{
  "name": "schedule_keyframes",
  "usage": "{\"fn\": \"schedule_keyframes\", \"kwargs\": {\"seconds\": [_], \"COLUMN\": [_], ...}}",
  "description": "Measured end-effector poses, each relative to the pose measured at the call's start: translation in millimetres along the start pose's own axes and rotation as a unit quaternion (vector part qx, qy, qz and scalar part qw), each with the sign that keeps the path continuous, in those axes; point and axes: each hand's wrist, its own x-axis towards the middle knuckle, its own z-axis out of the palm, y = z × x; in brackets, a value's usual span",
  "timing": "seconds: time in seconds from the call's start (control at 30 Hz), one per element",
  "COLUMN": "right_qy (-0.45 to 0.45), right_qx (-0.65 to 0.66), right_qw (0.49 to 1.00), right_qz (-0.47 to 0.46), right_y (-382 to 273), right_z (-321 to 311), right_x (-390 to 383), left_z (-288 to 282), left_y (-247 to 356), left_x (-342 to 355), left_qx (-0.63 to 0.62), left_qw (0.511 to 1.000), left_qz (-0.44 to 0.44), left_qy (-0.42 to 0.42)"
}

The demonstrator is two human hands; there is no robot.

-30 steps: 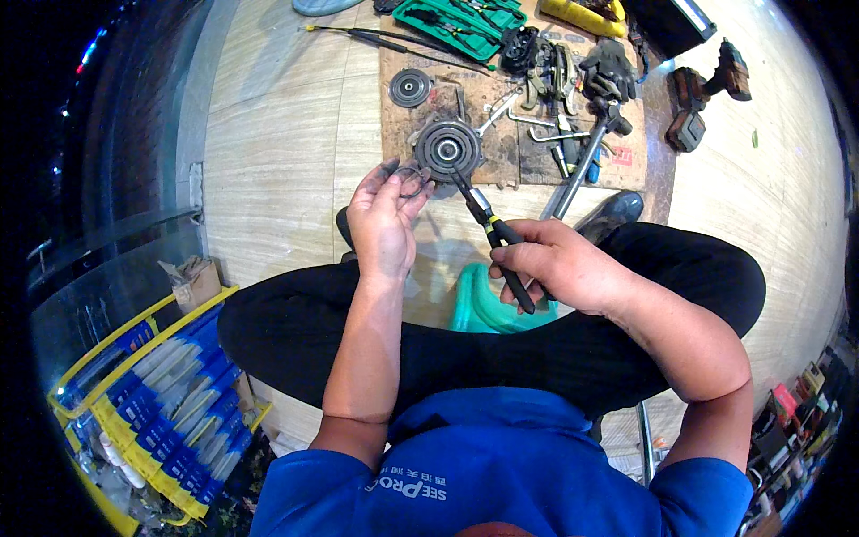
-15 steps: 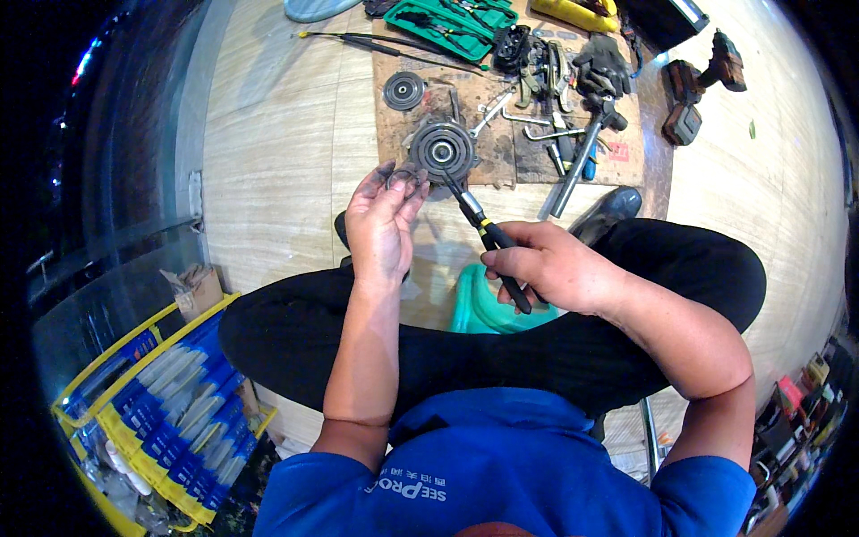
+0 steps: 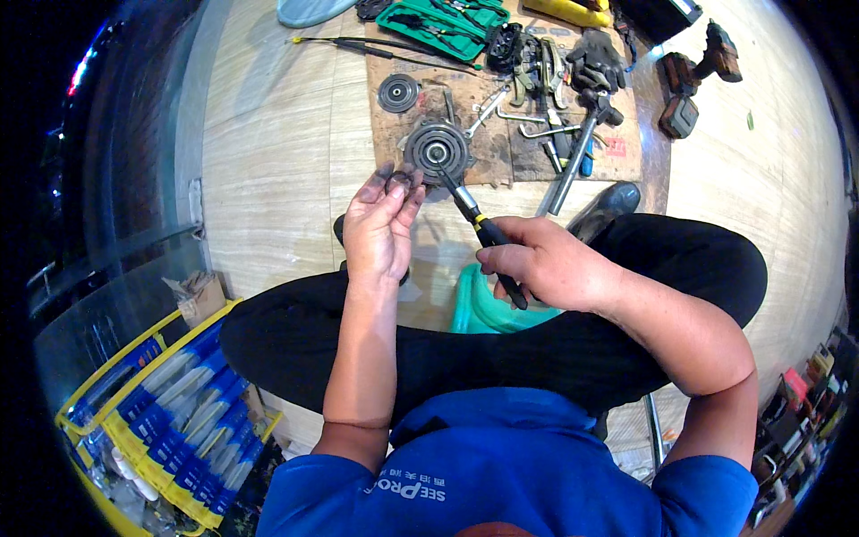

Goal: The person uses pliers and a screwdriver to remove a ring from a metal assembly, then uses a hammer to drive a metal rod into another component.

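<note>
A round black grooved pulley (image 3: 438, 152) with a metal hub in its middle lies on the cardboard in front of me. My right hand (image 3: 541, 261) is closed round the black, yellow-banded handles of circlip pliers (image 3: 477, 215). Their slim tips point at the near side of the hub; whether they touch it is too small to tell. Close to the pulley's left edge, my left hand (image 3: 383, 219) is palm up with blackened fingertips. Its fingers pinch a thin dark ring (image 3: 399, 177), partly hidden by the thumb.
A smaller round disc (image 3: 398, 92) lies beyond the pulley. A hammer (image 3: 574, 161), spanners (image 3: 488, 111), gloves (image 3: 596, 63) and a green tool case (image 3: 443, 27) share the cardboard (image 3: 501, 166). Right of it lies a cordless driver (image 3: 718, 54). A green stool (image 3: 474, 304) is under me.
The handles of the pliers look closer together in my right hand. My left hand keeps the ring beside the pulley. The whole view has shifted slightly.
</note>
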Motion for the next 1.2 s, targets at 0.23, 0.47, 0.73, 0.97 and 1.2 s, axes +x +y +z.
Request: {"fn": "schedule_keyframes", "kwargs": {"seconds": [0.23,0.47,0.73,0.97,1.2], "right_qy": [0.049,0.249,0.118,0.133,0.108], "right_qx": [-0.077,-0.165,-0.343,-0.395,-0.402], "right_qw": [0.996,0.921,0.845,0.802,0.807], "right_qz": [-0.018,-0.250,-0.394,-0.429,-0.419], "right_y": [3.9,14.2,3.5,2.9,-2.6], "right_z": [-4.9,-10.4,-17.6,-11.6,-11.5], "right_x": [5.7,21.0,28.7,29.2,26.0], "left_z": [15.3,19.6,10.6,15.6,17.2], "left_y": [-4.5,-11.5,-10.8,-7.5,-5.8], "left_x": [-12.8,-31.7,-37.8,-48.2,-52.3], "left_qx": [0.033,-0.044,-0.100,-0.075,-0.055], "left_qw": [0.998,0.991,0.972,0.968,0.944], "left_qz": [0.001,-0.084,-0.167,-0.199,-0.249], "left_qy": [-0.048,-0.090,-0.132,-0.136,-0.208]}}
